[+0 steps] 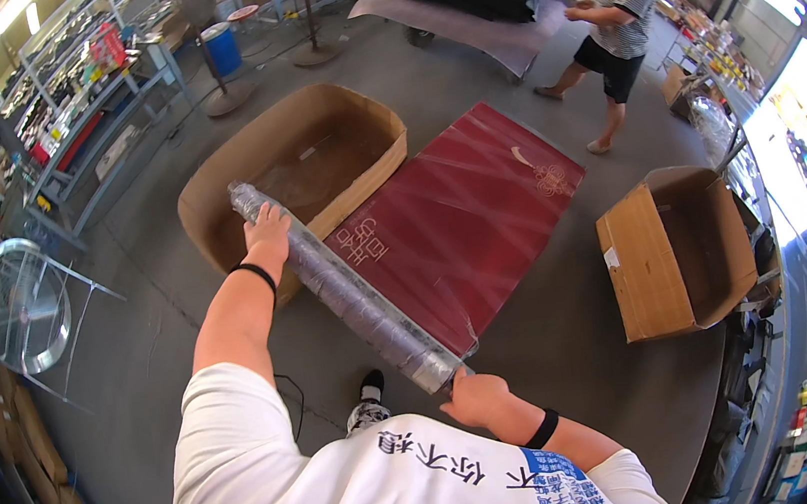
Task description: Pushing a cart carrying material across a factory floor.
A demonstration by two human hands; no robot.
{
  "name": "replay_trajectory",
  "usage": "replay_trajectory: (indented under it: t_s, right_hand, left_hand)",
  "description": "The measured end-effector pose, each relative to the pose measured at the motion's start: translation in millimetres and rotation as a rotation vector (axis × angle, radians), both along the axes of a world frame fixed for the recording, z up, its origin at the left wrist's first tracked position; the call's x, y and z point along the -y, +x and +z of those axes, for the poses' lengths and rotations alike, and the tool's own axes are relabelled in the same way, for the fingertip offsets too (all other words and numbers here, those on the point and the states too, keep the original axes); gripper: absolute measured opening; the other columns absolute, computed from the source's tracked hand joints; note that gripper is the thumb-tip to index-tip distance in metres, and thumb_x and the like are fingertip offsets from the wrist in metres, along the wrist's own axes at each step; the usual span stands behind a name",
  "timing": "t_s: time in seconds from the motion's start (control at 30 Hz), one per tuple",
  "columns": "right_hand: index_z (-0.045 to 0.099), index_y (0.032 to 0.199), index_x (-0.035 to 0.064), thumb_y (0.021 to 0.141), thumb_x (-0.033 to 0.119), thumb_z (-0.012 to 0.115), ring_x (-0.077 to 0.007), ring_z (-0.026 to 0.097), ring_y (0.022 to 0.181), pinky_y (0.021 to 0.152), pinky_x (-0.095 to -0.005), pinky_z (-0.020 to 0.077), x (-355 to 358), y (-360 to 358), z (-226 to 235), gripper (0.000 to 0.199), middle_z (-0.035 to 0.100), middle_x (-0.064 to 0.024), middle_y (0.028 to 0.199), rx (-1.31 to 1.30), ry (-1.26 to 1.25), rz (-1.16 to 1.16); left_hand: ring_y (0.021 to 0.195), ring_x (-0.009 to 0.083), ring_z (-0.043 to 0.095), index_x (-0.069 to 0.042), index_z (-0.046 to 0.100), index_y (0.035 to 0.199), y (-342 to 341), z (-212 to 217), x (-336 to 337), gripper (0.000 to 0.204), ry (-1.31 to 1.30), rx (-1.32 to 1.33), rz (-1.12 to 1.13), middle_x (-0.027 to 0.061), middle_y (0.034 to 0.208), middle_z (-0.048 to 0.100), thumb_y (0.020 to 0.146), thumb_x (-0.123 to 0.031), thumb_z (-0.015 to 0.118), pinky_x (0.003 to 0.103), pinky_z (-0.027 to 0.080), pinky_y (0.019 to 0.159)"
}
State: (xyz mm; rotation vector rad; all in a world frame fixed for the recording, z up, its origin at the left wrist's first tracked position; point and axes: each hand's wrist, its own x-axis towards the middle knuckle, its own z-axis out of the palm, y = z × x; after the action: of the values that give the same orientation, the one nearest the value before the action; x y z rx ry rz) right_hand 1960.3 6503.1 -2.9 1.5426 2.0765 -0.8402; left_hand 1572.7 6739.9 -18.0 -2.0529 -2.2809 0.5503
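A long roll of clear plastic film point(353, 293) runs slantwise in front of me, along the near left edge of a dark red panel point(480, 217) with gold ornaments. Shiny streaks cross the panel, as of film over its face. My left hand point(267, 230) is closed over the roll near its far end. At the near end, my right hand point(475, 399) is closed around the roll's end; its grip is partly hidden. Just beyond my left hand stands a large open cardboard box point(206, 201), its rim beside the panel.
Another open carton point(640, 273) stands to the right. A round metal fan point(21, 299) on thin legs is at the left, below a workbench point(76, 166). Farther off, a person point(620, 29) stands beside a sheet-covered table point(538, 34). A blue bin point(221, 51) and pole stands are at the back.
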Motion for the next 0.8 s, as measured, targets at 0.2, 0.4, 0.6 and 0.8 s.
replay_trajectory:
  t_s: [0.2,0.4,0.6,0.8]
  right_hand:
    - [0.061,0.111,-0.0046,0.083,0.055,0.063,-0.0312,0.069,0.092,0.077,-0.0429,0.0548,-78,-60,12,0.066,0.071,-0.0160,0.098,-0.034,-0.182,0.156]
    - [0.059,0.111,-0.0062,0.085,0.054,0.061,-0.0333,0.069,0.092,0.078,-0.0433,0.0545,-124,-112,12,0.066,0.070,-0.0181,0.097,-0.131,-0.223,0.149]
    - [0.055,0.112,-0.0080,0.085,0.049,0.065,-0.0353,0.069,0.092,0.078,-0.0444,0.0545,-164,-146,2,0.064,0.069,-0.0214,0.098,-0.187,-0.150,0.061]
    - [0.057,0.114,-0.0075,0.087,0.061,0.057,-0.0364,0.068,0.091,0.076,-0.0456,0.0549,-208,-146,-1,0.074,0.069,-0.0222,0.100,-0.293,-0.102,0.099]
  left_hand:
    - [0.150,0.0220,0.015,-0.024,0.045,0.142,-40,7,-74,0.053,-0.020,0.006,-0.046,0.0019,0.159,0.025,0.091,-0.015,0.059,0.051,0.034,0.110]
    - [0.151,0.0219,0.014,-0.024,0.041,0.144,-82,-2,-139,0.061,0.041,0.000,-0.036,0.0003,0.162,0.019,0.088,-0.010,0.061,0.049,0.033,0.112]
    - [0.150,0.0223,0.016,-0.025,0.039,0.147,-99,5,-198,0.056,0.026,-0.031,0.000,-0.0011,0.163,0.015,0.094,-0.013,0.053,0.050,0.030,0.114]
    - [0.147,0.0274,0.025,-0.027,0.030,0.152,-93,12,-253,0.064,0.018,-0.171,0.021,-0.0015,0.164,0.013,0.094,-0.015,0.055,0.048,0.035,0.111]
